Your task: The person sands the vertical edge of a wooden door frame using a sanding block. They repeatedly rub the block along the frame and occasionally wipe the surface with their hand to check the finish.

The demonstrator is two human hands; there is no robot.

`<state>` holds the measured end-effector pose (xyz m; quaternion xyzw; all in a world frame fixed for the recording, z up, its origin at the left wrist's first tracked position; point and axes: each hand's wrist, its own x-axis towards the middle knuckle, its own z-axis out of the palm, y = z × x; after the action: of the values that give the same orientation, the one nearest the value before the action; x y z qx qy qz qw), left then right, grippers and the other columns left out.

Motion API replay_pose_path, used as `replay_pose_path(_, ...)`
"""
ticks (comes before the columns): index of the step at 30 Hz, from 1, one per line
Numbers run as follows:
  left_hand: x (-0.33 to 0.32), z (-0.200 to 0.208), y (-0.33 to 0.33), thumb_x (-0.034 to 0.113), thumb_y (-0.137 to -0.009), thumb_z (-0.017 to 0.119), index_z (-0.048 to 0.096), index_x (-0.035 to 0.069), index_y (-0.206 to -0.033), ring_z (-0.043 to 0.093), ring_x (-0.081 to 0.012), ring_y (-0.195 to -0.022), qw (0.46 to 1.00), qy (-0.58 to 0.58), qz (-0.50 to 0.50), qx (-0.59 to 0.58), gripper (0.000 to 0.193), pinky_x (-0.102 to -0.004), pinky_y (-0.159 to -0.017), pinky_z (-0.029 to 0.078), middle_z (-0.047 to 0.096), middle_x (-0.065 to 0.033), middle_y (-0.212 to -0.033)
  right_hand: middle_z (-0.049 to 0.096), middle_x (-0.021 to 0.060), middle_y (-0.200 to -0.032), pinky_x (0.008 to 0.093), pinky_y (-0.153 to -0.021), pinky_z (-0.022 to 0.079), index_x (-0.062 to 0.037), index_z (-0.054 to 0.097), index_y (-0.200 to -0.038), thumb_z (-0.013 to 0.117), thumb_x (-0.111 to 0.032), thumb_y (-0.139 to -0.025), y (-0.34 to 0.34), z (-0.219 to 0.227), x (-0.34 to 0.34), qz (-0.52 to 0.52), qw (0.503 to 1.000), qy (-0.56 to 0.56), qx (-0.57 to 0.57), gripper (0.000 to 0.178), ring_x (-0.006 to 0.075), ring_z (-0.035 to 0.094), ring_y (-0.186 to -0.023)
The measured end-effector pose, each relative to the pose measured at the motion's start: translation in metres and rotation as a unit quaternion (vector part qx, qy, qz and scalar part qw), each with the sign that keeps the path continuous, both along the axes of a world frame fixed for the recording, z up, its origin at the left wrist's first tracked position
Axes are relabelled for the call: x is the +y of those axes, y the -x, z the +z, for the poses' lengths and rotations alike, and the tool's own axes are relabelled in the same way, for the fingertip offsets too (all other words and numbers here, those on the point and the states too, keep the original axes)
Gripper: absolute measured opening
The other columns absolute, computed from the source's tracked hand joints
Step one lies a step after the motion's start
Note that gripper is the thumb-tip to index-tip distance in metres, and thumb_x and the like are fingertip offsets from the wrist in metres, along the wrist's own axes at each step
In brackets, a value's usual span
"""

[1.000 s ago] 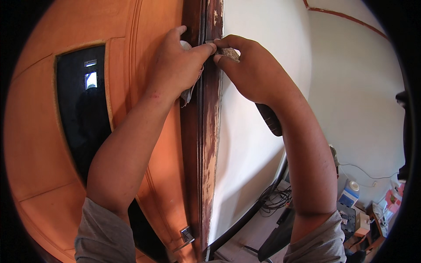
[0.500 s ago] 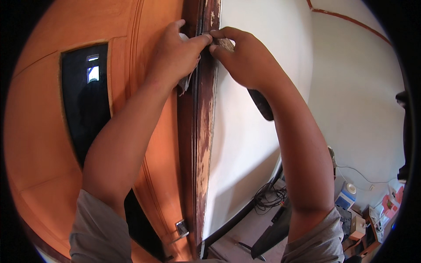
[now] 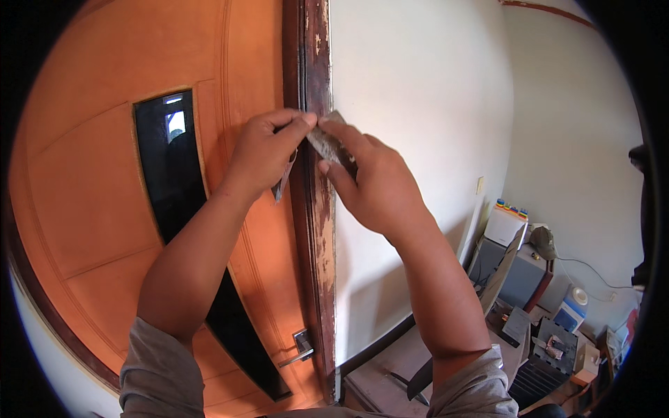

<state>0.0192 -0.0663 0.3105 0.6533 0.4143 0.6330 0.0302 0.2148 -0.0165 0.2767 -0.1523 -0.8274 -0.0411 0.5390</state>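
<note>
Scuffed door frame (image 3: 324,244) backs both hands (image 3: 261,157) (image 3: 382,184), a blade (image 3: 326,146) between them (right pinching it, left holding a scrap (image 3: 281,187)).

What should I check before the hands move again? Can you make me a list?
1. Scraper held: ok, the right hand grips it.
2. Left hand well clear of the scraper: not ok, its thumb tip is very close to the metal.
3. Grey scrap held: ok, it hangs from the left hand.
4. Scraper flat against the frame: cannot tell, the angle hides it.
5. Frame's paint whole: not ok, pale patches show.
6. Door handle clear of both hands: ok, it is well below them.
</note>
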Motion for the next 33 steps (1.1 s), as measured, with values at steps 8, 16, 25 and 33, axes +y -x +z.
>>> replay_pose_path(8,-0.025,-0.020,0.009,0.024,-0.101,0.071,0.074,0.001,-0.092,0.051,-0.0086,-0.042,0.993,0.112,0.023,0.005,0.026,-0.0280,-0.035,0.037,0.056,0.0004,-0.058,0.072,0.0205,-0.103,0.0459,-0.081,0.057,-0.0142,0.060,-0.143,0.076,-0.021,-0.095,0.003,-0.021,0.000,0.007,0.995,0.082,-0.057,0.051,0.0402,0.073,-0.090)
replay_pose_path(16,-0.015,-0.048,0.025,0.019,-0.097,0.076,0.071,0.000,-0.090,0.052,-0.0094,-0.043,0.991,0.120,0.060,0.007,0.020,-0.0286,-0.038,0.039,0.057,-0.0006,-0.059,0.072,0.0255,-0.116,0.0504,-0.090,0.057,-0.0113,0.052,-0.149,0.068,-0.029,-0.100,0.016,-0.012,0.023,0.009,0.992,0.122,0.009,0.054,0.0434,0.072,-0.102)
replay_pose_path(25,0.027,-0.097,0.010,0.025,-0.088,0.080,0.029,-0.004,-0.161,0.072,-0.0377,-0.104,0.963,-0.035,0.199,0.176,0.094,-0.0467,-0.091,0.057,0.067,-0.0277,-0.122,0.072,0.0248,-0.105,0.0496,-0.081,0.059,-0.0088,0.053,-0.148,0.064,-0.038,-0.103,0.045,-0.018,0.017,-0.076,0.994,0.073,0.001,0.055,0.0426,0.074,-0.092)
replay_pose_path(33,0.037,-0.097,0.011,0.022,-0.090,0.075,0.027,-0.009,-0.161,0.066,-0.0452,-0.121,0.944,-0.103,0.218,0.226,0.091,-0.0484,-0.098,0.055,0.060,-0.0348,-0.138,0.072,0.0257,-0.096,0.0510,-0.075,0.060,-0.0070,0.054,-0.148,0.063,-0.039,-0.103,0.067,-0.009,0.017,-0.093,0.993,0.041,0.054,0.055,0.0434,0.074,-0.085)
